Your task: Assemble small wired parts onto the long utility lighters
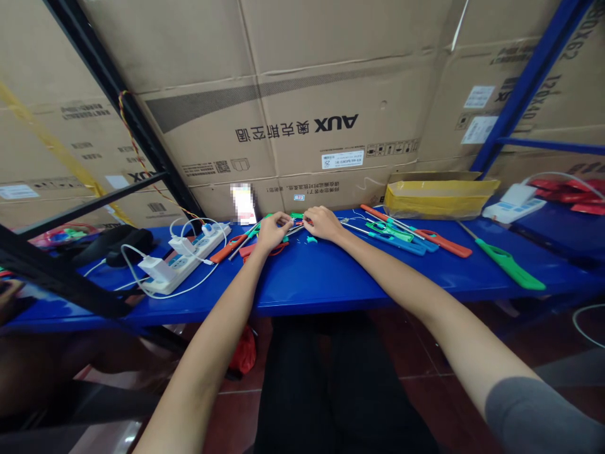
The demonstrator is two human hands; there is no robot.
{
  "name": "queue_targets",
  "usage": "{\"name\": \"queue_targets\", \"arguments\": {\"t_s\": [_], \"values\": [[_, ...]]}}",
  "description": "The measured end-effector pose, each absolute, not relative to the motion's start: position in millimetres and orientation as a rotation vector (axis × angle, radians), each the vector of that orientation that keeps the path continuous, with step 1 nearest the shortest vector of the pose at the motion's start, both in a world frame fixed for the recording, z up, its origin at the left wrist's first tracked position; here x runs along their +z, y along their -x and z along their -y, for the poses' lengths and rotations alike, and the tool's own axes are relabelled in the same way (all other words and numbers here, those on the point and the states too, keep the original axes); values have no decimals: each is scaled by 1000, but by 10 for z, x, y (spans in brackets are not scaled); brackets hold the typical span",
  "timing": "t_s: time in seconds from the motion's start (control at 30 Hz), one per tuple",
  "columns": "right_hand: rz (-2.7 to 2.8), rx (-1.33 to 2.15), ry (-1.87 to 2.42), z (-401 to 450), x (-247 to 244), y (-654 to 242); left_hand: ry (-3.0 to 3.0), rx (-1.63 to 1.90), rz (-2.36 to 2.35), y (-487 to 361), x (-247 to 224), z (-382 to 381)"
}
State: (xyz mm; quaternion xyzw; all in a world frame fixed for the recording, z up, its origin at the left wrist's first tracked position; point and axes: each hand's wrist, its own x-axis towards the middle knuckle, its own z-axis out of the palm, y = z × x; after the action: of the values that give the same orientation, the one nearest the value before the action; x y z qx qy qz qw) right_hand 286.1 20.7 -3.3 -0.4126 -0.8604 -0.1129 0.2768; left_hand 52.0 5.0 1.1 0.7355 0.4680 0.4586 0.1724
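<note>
My left hand [273, 232] and my right hand [324, 224] come close together over the back of the blue table. The fingers of both are closed in a pinch around small parts too hidden to name; a bit of red and a thin metal piece show between them. Beneath and beside my left hand lie red lighter handle pieces [248, 250]. A small green plastic piece [312, 239] rests just in front of my right hand. Blue long-necked lighters [397, 243], a green one [513, 265] and a red one [444, 242] lie to the right.
A white power strip [196, 255] with plugged-in chargers and cables stands at the left, beside an orange-red lighter [227, 248]. A phone [244, 205] leans on the cardboard wall [302, 75]. A yellow-taped box [439, 197] stands at the back right. Another person's hand shows at far left.
</note>
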Motion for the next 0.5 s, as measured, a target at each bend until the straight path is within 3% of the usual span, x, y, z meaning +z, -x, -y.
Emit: {"name": "queue_targets", "arguments": {"t_s": [0.5], "values": [[2365, 229, 916, -287, 24, -3027, -2207, 1077, -1515, -384, -10, -146]]}}
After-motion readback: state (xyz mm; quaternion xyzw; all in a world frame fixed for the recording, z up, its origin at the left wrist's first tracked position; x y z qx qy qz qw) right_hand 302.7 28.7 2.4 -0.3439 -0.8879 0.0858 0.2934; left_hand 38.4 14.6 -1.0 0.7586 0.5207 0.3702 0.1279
